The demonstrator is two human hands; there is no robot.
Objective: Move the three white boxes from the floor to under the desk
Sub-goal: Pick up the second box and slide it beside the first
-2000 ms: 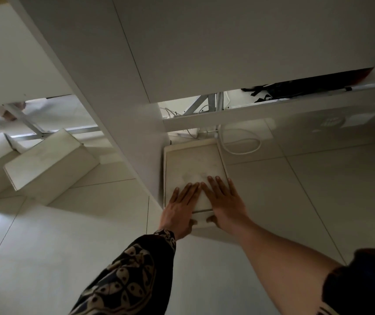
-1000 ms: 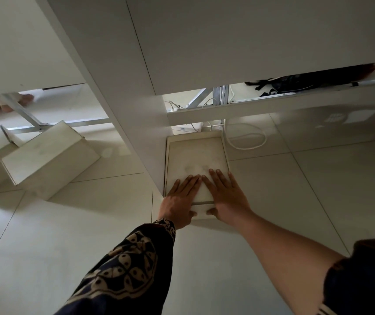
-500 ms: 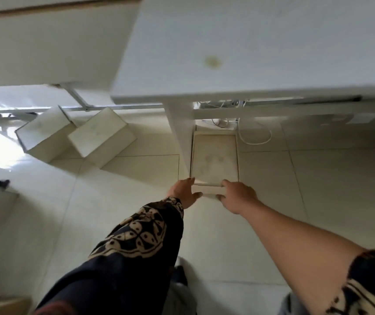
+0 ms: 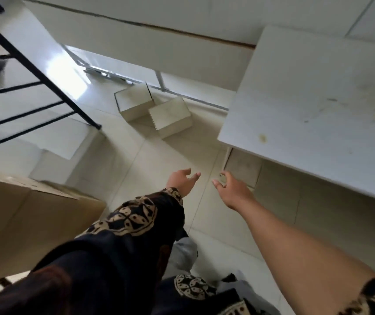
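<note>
One white box (image 4: 242, 168) lies on the floor under the white desk (image 4: 313, 103), only its near end showing past the desk edge. Two more white boxes, the left one (image 4: 134, 103) and the right one (image 4: 170, 117), sit side by side on the tiles further back, left of the desk. My right hand (image 4: 233, 188) hovers open just in front of the tucked box, apart from it. My left hand (image 4: 182, 180) is open over bare tiles, holding nothing.
A black metal railing (image 4: 34, 71) crosses the upper left. A brown cardboard box (image 4: 29, 219) stands at the near left. A metal desk frame (image 4: 159, 83) runs behind the two boxes. Pale tiled floor lies between my hands and those boxes.
Both hands have let go of the box under the desk and pulled back. My view has risen and swung left, so the desk top and both other boxes show.
</note>
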